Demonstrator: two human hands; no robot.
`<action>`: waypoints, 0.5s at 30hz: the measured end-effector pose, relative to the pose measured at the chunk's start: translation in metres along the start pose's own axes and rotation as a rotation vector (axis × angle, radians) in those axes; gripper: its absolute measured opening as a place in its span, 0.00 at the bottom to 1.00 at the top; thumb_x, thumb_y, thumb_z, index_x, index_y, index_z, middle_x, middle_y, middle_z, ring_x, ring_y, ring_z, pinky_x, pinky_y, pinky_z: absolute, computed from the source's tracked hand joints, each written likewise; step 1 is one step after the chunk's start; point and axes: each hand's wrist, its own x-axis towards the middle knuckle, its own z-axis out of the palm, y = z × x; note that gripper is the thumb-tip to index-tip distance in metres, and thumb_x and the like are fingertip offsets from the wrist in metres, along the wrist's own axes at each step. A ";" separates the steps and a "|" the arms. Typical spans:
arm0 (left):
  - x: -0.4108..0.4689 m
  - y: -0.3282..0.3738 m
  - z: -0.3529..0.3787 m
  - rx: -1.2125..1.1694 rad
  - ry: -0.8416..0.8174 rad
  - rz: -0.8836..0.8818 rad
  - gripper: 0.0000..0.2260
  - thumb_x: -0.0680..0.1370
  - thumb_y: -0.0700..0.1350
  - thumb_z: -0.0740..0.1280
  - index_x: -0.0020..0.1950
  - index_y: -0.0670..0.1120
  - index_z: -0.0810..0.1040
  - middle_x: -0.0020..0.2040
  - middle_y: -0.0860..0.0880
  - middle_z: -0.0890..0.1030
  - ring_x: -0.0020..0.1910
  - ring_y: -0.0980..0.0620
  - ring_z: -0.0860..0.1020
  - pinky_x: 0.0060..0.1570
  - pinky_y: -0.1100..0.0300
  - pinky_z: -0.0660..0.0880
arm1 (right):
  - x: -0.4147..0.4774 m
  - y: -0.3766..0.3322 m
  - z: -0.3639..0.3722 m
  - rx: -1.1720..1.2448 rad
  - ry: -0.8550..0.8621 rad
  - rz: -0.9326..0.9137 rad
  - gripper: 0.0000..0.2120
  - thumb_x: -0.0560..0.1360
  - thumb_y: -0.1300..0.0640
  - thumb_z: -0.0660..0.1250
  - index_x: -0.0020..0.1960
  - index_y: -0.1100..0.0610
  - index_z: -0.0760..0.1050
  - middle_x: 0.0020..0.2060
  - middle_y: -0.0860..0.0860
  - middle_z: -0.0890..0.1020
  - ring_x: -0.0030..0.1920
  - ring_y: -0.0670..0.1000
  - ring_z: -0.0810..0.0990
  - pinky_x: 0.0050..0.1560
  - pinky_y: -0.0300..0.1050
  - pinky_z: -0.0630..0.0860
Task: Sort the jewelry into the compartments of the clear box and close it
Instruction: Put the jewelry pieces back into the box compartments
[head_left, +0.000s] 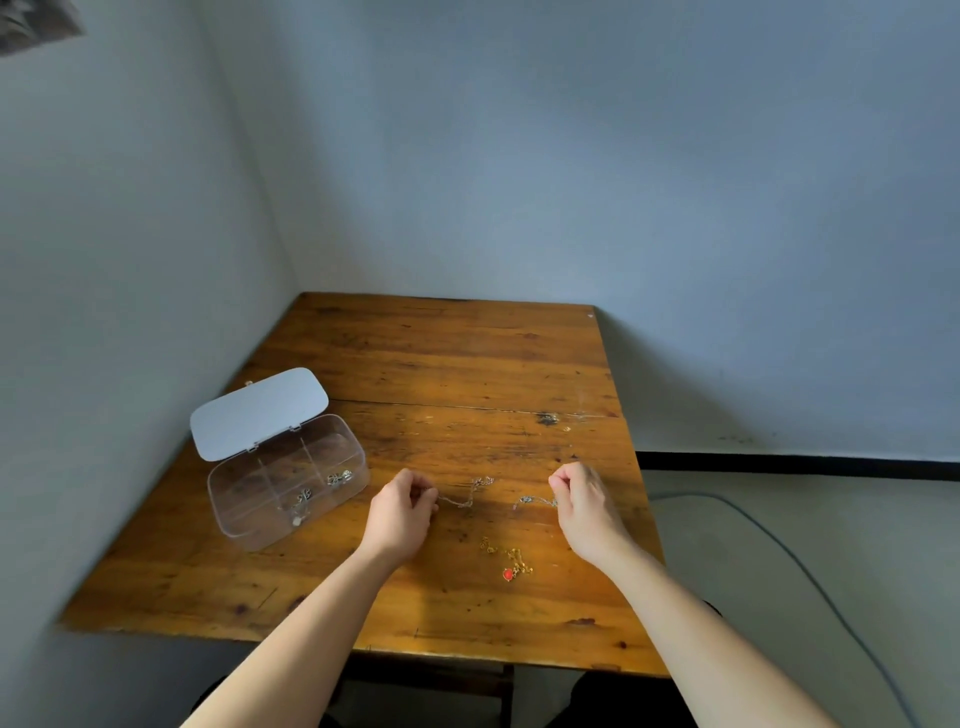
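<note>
The left hand (402, 512) and the right hand (581, 496) each pinch one end of a thin silver chain (470, 496), which sags between them onto the brown wooden table (467, 364). A gold chain with a red charm (509, 561) lies just in front. The clear plastic box (285, 480) sits to the left, its white lid (258, 410) up, with small silver pieces (338, 477) inside. Nothing lies between the hands and the box.

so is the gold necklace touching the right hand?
Apart. The head view shows bare table between the gold necklace and the right hand, which pinches the silver chain instead.
</note>
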 end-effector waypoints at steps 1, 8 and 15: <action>0.000 0.002 -0.003 -0.023 0.014 0.005 0.02 0.80 0.42 0.65 0.49 0.48 0.77 0.43 0.49 0.83 0.42 0.48 0.81 0.46 0.48 0.82 | 0.001 -0.006 0.001 0.042 0.014 -0.001 0.06 0.85 0.55 0.57 0.56 0.54 0.71 0.53 0.50 0.76 0.50 0.49 0.76 0.42 0.33 0.68; 0.009 0.025 -0.051 -0.501 0.177 -0.035 0.04 0.82 0.41 0.63 0.53 0.41 0.75 0.49 0.46 0.86 0.48 0.49 0.84 0.48 0.53 0.82 | 0.026 -0.079 -0.004 0.411 0.091 -0.034 0.08 0.85 0.56 0.56 0.53 0.55 0.73 0.44 0.46 0.82 0.42 0.44 0.82 0.42 0.37 0.77; 0.021 0.034 -0.135 -0.698 0.381 0.020 0.05 0.78 0.44 0.70 0.49 0.43 0.80 0.43 0.45 0.87 0.45 0.47 0.86 0.46 0.54 0.83 | 0.046 -0.155 -0.004 0.519 -0.061 -0.208 0.05 0.82 0.56 0.65 0.56 0.51 0.78 0.45 0.46 0.84 0.45 0.46 0.84 0.44 0.34 0.80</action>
